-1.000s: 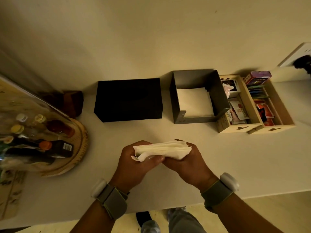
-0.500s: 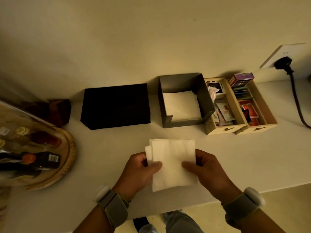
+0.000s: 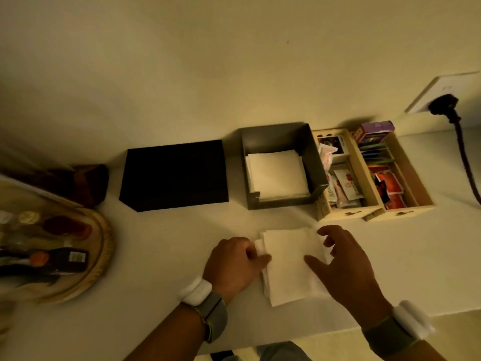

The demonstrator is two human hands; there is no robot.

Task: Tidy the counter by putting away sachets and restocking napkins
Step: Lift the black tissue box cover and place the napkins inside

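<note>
While the napkin stack [image 3: 291,264] lies flat on the table [image 3: 161,246] before the grey holder [image 3: 312,165] (part-filled), I see left hand [image 3: 231,264] grip pinching its edge, right hand [image 3: 346,269] fingers spread over it.

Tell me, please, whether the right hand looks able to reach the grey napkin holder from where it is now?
Probably yes. The right hand rests open on the loose napkins, and the stretch of counter between it and the napkin holder looks bare. The holder is open-topped, so nothing seems to block the way.
</note>
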